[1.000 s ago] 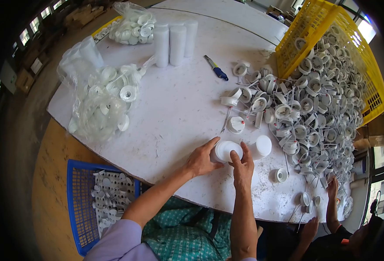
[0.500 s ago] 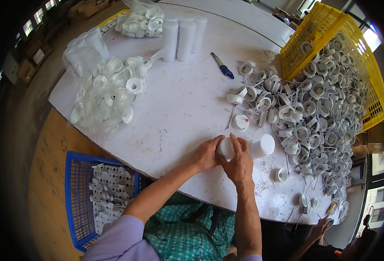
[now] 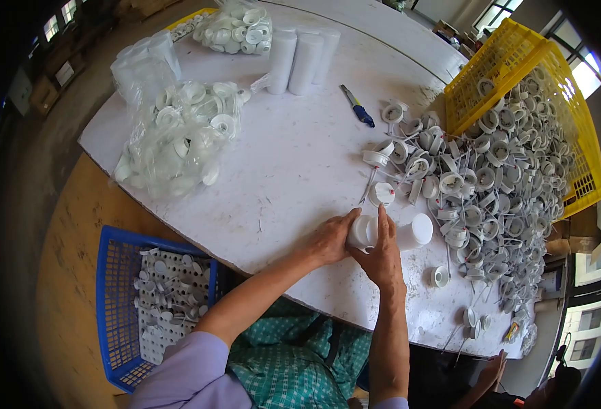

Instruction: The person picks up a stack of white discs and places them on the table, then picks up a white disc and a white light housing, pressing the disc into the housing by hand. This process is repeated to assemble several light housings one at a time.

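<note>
Close to the table's near edge, both my hands are around a short white plastic cylinder (image 3: pixel 361 231). My left hand (image 3: pixel 332 238) grips its left side, thumb and fingers closed on it. On the other side my right hand (image 3: pixel 380 258) presses against it, with the index finger pointing up and the lower fingers partly hidden. Just right of that hand stands a second white cylinder (image 3: pixel 416 232). A round white cap with a red spot (image 3: pixel 382 194) lies beyond my fingers, and a small white ring-shaped part (image 3: pixel 438 276) rests to the right.
A pile of white round parts with wires (image 3: pixel 478 184) spills from a tipped yellow crate (image 3: pixel 498 75). A utility knife (image 3: pixel 358 108), tall white cylinders (image 3: pixel 306 65) and a bag of white caps (image 3: pixel 178 136) lie farther back. A blue basket (image 3: pixel 110 307) stands below left. Another person's hand (image 3: pixel 492 371) shows lower right.
My right index finger has straightened upward, and more of the cylinder's side shows between my hands. The camera view has shifted slightly. The other person's hand at lower right has moved down and left.
</note>
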`<action>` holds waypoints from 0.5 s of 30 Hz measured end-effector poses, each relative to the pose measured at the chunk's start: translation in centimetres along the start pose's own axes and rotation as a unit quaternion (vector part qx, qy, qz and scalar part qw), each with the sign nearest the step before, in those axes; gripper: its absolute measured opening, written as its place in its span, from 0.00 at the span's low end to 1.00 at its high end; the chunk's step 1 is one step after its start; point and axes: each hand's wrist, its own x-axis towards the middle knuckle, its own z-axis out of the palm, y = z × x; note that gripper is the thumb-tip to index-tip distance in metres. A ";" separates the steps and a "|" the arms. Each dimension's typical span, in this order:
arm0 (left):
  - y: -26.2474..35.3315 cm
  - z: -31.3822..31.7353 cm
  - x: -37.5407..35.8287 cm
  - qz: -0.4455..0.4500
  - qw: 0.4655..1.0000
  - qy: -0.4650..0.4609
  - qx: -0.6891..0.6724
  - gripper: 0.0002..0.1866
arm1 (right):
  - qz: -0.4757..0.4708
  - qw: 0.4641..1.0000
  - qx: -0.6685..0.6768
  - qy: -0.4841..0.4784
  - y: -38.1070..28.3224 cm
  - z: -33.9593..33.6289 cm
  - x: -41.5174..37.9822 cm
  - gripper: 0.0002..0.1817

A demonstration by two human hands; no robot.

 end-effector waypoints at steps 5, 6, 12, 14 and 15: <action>0.1 -0.2 0.0 -0.019 0.999 -0.027 0.005 0.47 | 0.023 0.999 -0.026 -0.018 0.3 -0.5 -0.4 0.53; 0.1 -0.2 -0.1 -0.020 0.999 -0.026 0.003 0.47 | 0.004 0.997 -0.072 -0.021 0.2 -0.5 -0.3 0.52; -0.2 0.1 -0.3 -0.010 1.000 -0.002 -0.007 0.47 | -0.005 0.991 -0.126 -0.035 -1.3 -0.5 -0.1 0.52; 0.3 0.0 -0.4 -0.034 0.999 -0.003 0.003 0.49 | 0.013 0.996 -0.085 -0.019 -2.0 -1.0 -0.5 0.51; 0.3 0.1 -0.4 -0.029 1.000 -0.006 0.003 0.49 | 0.034 0.998 -0.044 0.004 -2.2 -1.4 -0.9 0.50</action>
